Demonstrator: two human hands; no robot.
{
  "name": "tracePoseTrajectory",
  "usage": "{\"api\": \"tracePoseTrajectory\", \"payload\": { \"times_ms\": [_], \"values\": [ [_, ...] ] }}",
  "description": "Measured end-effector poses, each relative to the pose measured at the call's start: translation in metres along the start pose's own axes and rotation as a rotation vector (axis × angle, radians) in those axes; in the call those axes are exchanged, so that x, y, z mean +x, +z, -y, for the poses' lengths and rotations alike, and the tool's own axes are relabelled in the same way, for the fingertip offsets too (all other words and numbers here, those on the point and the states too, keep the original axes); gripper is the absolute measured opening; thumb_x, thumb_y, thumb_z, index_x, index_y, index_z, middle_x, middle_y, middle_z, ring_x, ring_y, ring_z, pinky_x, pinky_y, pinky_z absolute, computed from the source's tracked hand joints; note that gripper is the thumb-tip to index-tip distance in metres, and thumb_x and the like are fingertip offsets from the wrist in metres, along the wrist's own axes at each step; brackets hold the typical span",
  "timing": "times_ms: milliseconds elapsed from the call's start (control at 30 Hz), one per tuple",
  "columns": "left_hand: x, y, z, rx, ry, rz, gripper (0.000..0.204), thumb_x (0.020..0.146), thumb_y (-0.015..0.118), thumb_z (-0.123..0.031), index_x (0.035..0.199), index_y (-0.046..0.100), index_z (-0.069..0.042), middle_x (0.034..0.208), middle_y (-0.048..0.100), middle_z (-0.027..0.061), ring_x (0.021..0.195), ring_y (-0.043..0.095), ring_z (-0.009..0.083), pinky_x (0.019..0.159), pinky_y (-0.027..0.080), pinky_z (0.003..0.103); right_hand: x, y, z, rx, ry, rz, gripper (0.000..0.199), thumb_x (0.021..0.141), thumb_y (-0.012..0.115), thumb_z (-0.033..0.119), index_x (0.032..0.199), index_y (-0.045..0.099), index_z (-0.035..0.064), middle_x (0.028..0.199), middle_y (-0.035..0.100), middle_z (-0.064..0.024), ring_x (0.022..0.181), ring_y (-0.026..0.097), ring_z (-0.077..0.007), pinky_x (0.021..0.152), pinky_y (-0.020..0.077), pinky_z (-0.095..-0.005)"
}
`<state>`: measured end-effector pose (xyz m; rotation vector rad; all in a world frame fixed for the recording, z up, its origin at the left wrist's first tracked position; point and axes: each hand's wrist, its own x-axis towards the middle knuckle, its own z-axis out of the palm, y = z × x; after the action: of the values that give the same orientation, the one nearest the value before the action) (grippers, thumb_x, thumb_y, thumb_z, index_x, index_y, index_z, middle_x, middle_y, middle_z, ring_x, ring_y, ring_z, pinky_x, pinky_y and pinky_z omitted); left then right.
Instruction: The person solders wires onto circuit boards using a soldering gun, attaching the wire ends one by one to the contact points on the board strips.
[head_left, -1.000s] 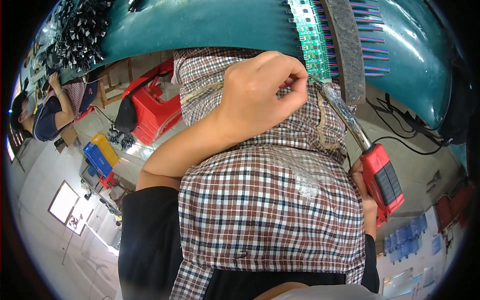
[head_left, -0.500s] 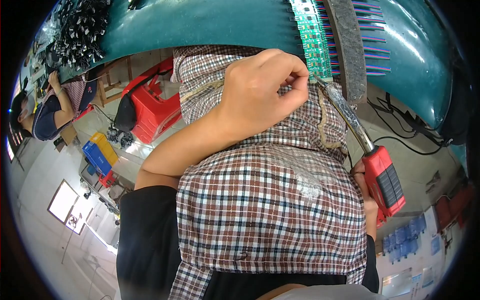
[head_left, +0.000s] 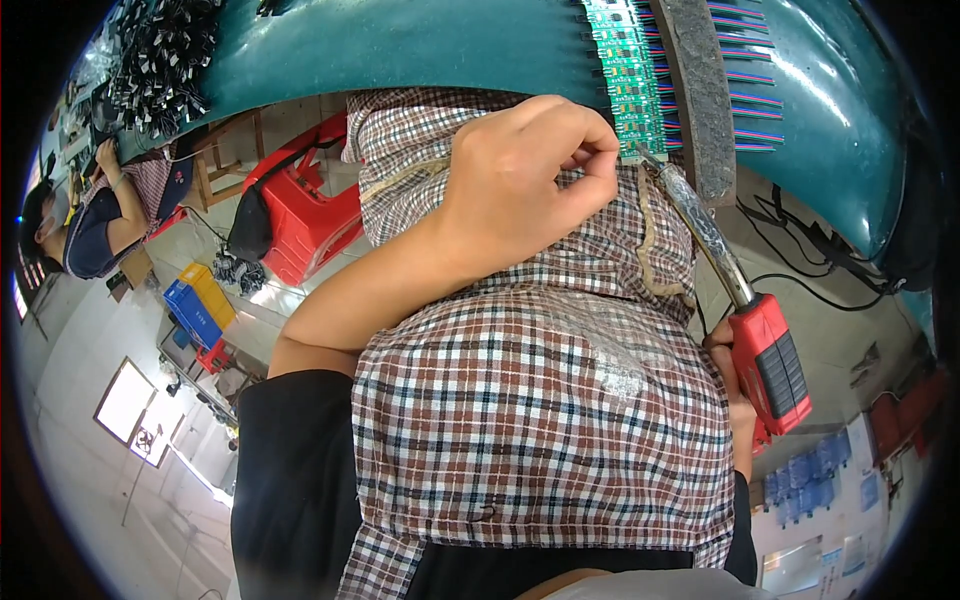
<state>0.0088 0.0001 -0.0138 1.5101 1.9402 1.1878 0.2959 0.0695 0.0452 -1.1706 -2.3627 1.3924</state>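
Note:
My left hand point(head_left: 530, 180) is closed in a pinch beside the near end of a strip of green circuit boards point(head_left: 630, 85). Whatever lies between thumb and forefinger is too small or hidden to make out. In my right hand point(head_left: 728, 380), partly hidden behind the handle, is a soldering iron point(head_left: 708, 225) with a red and black grip. Its tip reaches the nearest board's end, just right of my left fingertips. Thin coloured wires point(head_left: 757, 104) run rightward from the boards under a dark grey bar point(head_left: 700, 100) lying across them.
The teal tabletop point(head_left: 400, 50) has a curved near edge above my checked apron point(head_left: 540, 420). A heap of black cables point(head_left: 165, 70) lies at far left. Below stand a red stool point(head_left: 310, 215) and crates point(head_left: 200, 305). Another person point(head_left: 110, 215) sits at left; black cords point(head_left: 800, 245) hang at right.
The soldering iron's tip has shifted slightly to the right along the near board's end. My left hand keeps its pinch in nearly the same place.

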Motion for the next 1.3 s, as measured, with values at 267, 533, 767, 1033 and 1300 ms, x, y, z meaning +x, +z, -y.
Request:
{"api": "tracePoseTrajectory", "payload": {
  "times_ms": [267, 533, 767, 1033, 1300],
  "values": [
    [-0.006, -0.002, 0.002, 0.008, -0.014, -0.010, 0.014, 0.075, 0.075, 0.004, 0.086, 0.068, -0.002, 0.081, 0.070, 0.0063, 0.069, 0.071, 0.0123, 0.061, 0.058, 0.022, -0.002, 0.008, -0.017, 0.026, -0.071, 0.000, 0.022, 0.070, 0.077, 0.009, 0.088, 0.067, 0.0006, 0.081, 0.065, -0.0129, 0.070, 0.064, -0.0316, 0.067, 0.0503, -0.0377],
    [-0.006, 0.000, 0.001, -0.163, -0.114, -0.006, 0.012, 0.080, 0.074, 0.003, 0.089, 0.068, 0.000, 0.085, 0.071, 0.0062, 0.074, 0.071, 0.0111, 0.066, 0.058, 0.023, -0.012, 0.005, -0.015, -0.050, -0.039, -0.033, 0.016, 0.074, 0.074, 0.008, 0.087, 0.066, 0.0020, 0.075, 0.062, -0.0104, 0.065, 0.062, -0.0273, 0.064, 0.0486, -0.0353],
    [-0.008, -0.002, 0.003, -0.521, -0.496, 0.065, 0.011, 0.084, 0.074, -0.002, 0.091, 0.067, 0.000, 0.084, 0.071, 0.0064, 0.075, 0.071, 0.0102, 0.066, 0.057, 0.022, -0.021, 0.007, -0.021, 0.182, 0.305, -0.056, 0.015, 0.080, 0.072, 0.011, 0.089, 0.066, 0.0014, 0.076, 0.061, -0.0101, 0.069, 0.061, -0.0214, 0.067, 0.0486, -0.0318],
    [-0.003, -0.009, 0.010, -0.857, -0.727, 0.147, 0.013, 0.092, 0.068, -0.002, 0.102, 0.060, 0.001, 0.092, 0.071, 0.0099, 0.080, 0.071, 0.0143, 0.070, 0.059, 0.026, -0.020, 0.005, -0.014, -0.012, 0.245, -0.033, 0.016, 0.084, 0.069, 0.012, 0.097, 0.067, 0.0022, 0.085, 0.063, -0.0091, 0.080, 0.064, -0.0212, 0.073, 0.0499, -0.0340],
    [0.023, -0.041, 0.015, -0.416, -0.441, 0.014, 0.011, 0.091, 0.070, -0.003, 0.099, 0.066, 0.003, 0.089, 0.070, 0.0063, 0.075, 0.068, 0.0114, 0.066, 0.056, 0.024, 0.016, 0.020, 0.004, 0.600, 0.018, -0.283, 0.015, 0.090, 0.056, 0.004, 0.103, 0.049, -0.0010, 0.078, 0.049, -0.0090, 0.051, 0.039, -0.0109, 0.050, 0.0361, -0.0254]
  ]
}}
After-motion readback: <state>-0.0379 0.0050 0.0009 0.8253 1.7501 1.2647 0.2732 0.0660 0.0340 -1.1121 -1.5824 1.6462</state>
